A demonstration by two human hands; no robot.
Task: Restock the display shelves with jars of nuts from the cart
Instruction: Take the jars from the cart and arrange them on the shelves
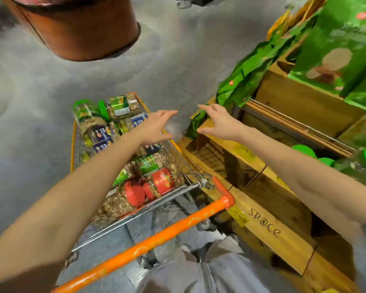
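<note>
- Here, left grip (156,127) and right grip (219,121) are both spread apart, empty, likely reaching for a jar.
- Jars (123,106) lie in the cart (148,244) beneath the left grip.
- Shelf (237,149) sits under the right grip.

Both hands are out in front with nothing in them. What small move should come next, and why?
Probably lower the left hand onto the green-lidded jar at the far end of the cart and grip it. That hand and the right hand are open and empty, the cart holds many jars, and this one lies on top, close by.
</note>
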